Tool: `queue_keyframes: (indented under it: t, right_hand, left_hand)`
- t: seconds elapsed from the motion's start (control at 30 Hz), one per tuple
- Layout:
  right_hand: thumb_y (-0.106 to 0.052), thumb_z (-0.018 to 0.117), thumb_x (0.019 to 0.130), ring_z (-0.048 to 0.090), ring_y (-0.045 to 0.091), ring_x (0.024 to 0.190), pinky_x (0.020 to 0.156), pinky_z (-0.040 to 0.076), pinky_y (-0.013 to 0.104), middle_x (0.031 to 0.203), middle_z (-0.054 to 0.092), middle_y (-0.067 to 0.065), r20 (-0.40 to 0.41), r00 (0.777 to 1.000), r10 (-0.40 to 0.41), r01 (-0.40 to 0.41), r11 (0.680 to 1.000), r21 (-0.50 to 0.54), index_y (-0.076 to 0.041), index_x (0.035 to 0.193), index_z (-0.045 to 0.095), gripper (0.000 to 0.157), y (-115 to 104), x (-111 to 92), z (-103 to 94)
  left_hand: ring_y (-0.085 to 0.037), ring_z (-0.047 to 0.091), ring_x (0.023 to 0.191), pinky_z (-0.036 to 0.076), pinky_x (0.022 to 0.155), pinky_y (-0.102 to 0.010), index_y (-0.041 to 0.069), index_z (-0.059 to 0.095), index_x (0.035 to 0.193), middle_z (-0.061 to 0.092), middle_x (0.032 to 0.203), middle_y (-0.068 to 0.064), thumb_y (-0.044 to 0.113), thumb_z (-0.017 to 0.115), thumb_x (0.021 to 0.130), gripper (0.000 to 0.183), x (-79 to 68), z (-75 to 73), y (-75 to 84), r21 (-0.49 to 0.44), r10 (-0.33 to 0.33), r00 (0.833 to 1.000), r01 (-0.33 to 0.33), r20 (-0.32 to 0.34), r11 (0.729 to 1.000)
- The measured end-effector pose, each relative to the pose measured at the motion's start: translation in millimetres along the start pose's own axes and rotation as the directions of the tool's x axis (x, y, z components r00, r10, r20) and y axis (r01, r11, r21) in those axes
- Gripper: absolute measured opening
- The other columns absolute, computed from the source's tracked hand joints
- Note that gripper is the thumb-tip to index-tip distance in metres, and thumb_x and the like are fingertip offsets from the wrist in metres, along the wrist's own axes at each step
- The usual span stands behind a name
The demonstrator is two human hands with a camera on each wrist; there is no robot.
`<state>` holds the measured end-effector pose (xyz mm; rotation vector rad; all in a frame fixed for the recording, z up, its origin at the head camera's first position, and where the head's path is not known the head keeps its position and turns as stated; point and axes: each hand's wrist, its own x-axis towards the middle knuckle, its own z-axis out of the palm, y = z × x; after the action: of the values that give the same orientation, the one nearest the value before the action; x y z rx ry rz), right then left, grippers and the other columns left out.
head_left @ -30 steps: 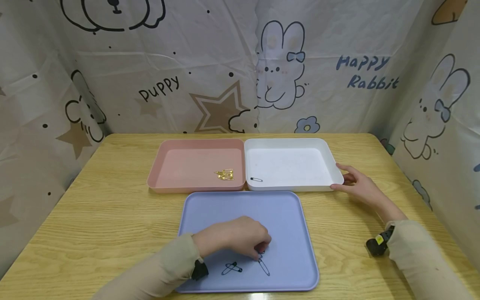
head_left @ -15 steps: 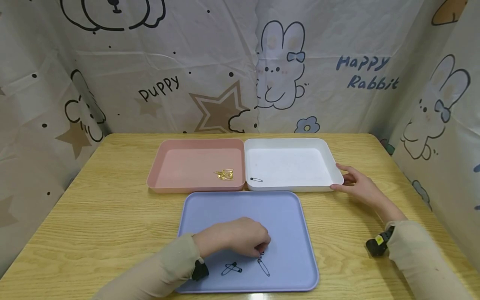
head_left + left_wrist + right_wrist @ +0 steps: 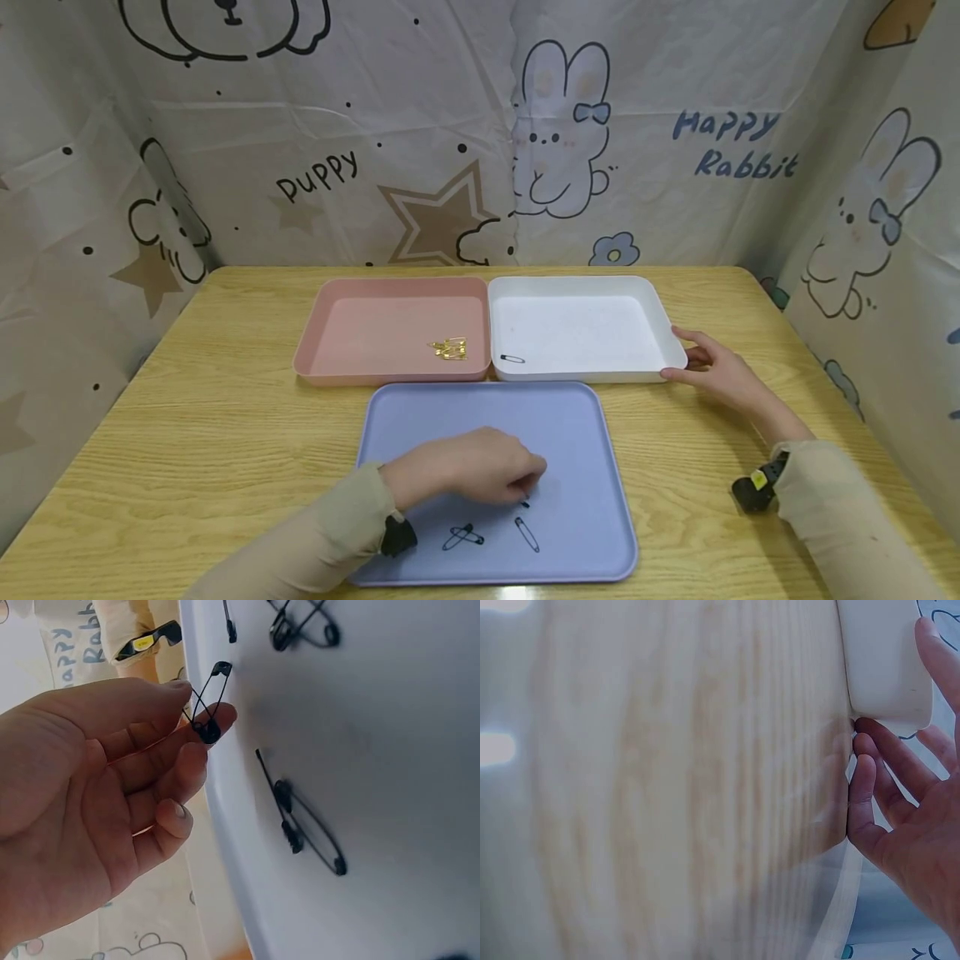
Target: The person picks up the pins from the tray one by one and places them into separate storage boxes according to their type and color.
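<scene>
On the blue tray (image 3: 570,433), my left hand (image 3: 480,467) pinches a black safety pin (image 3: 210,705) between thumb and fingertips, just above the tray surface. A second wire overlaps it, and whether this is another pin cannot be made out. One loose safety pin (image 3: 527,534) lies in front of the hand, beside a crossed pair of safety pins (image 3: 462,537). My right hand (image 3: 716,371) holds the white tray (image 3: 592,377) at its near right corner, thumb on the front wall and a finger on the right side. One black safety pin (image 3: 513,359) lies inside it.
Left of the white tray, the pink tray (image 3: 360,333) holds a small cluster of gold safety pins (image 3: 450,348). All three trays stand close together on a wooden table (image 3: 210,417). A printed cloth (image 3: 300,125) hangs behind and at both sides.
My left hand has lifted slightly away from the loose pin, which now shows more fully. The right hand and the trays have stayed in place.
</scene>
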<state>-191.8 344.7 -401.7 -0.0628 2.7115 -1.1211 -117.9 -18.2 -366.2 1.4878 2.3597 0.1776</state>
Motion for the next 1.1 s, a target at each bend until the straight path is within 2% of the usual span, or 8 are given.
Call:
queue_keyframes:
  t: [0.27,0.63,0.9,1.1]
  right_hand:
    - [-0.048,0.065,0.078,0.038,0.041,0.123,0.096,0.029,0.058,0.133,0.040,0.029,0.004,1.000,0.000,0.000,1.000,0.000,-0.015,0.147,0.014,0.092,1.4,1.0,0.5]
    - [-0.049,0.065,0.078,0.039,0.041,0.122,0.096,0.029,0.058,0.132,0.041,0.029,0.002,1.000,0.009,-0.009,1.000,-0.007,-0.015,0.147,0.014,0.092,-0.5,0.2,0.0]
    - [-0.049,0.064,0.078,0.040,0.041,0.120,0.096,0.030,0.058,0.131,0.042,0.029,0.002,1.000,0.003,-0.003,1.000,-0.008,-0.015,0.147,0.015,0.091,0.3,0.6,-0.1]
    - [-0.049,0.064,0.078,0.040,0.041,0.120,0.096,0.029,0.058,0.131,0.042,0.029,-0.003,1.000,0.007,-0.007,1.000,-0.017,-0.015,0.147,0.015,0.091,1.1,0.7,0.2]
  left_hand:
    - [-0.002,0.043,0.056,0.035,0.053,-0.014,0.020,0.051,0.077,0.047,0.064,0.011,0.015,0.059,0.086,0.013,-2.0,-9.4,-4.0,-0.064,-0.043,0.999,0.041,-0.026,0.997]
    - [-0.003,0.045,0.061,0.036,0.057,-0.015,0.020,0.050,0.080,0.048,0.067,0.011,0.018,0.057,0.088,0.011,2.1,-19.9,-16.4,-0.071,-0.062,0.994,0.056,-0.090,0.996]
    - [-0.003,0.046,0.066,0.038,0.060,-0.016,0.021,0.052,0.081,0.052,0.073,0.012,0.021,0.059,0.088,0.010,8.7,-30.1,-29.9,-0.094,-0.093,0.980,0.077,-0.174,0.993]
    - [-0.004,0.048,0.068,0.040,0.062,-0.018,0.022,0.053,0.081,0.054,0.075,0.013,0.025,0.059,0.088,0.010,17.9,-37.9,-40.5,-0.104,-0.126,0.969,0.106,-0.214,0.989]
